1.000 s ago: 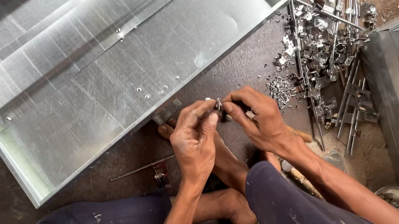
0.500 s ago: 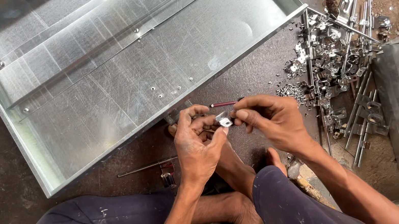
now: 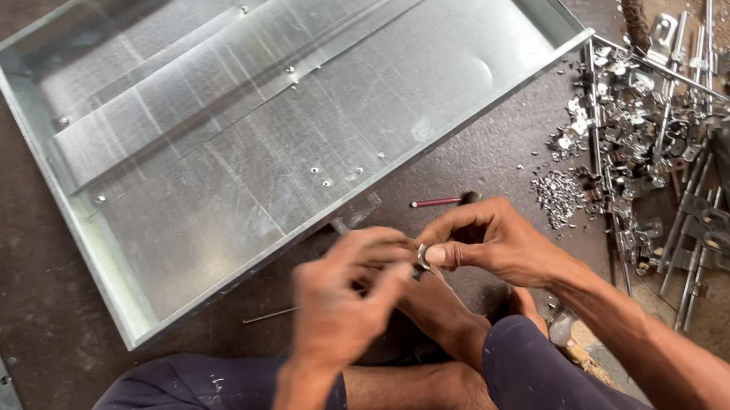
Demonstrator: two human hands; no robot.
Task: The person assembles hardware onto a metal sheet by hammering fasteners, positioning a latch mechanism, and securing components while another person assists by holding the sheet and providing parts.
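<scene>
Both hands — left hand [image 3: 340,298], right hand [image 3: 492,240] — pinch fingers together on a small shiny metal fitting [image 3: 419,262] beside the shallow galvanised sheet-metal tray [image 3: 114,294].

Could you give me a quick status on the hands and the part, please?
Left hand blurred, fingers on small metal fitting. Right hand pinching it. Galvanised tray just beyond, apart.

Galvanized tray [image 3: 196,208], hardware pile [image 3: 647,130]
</scene>
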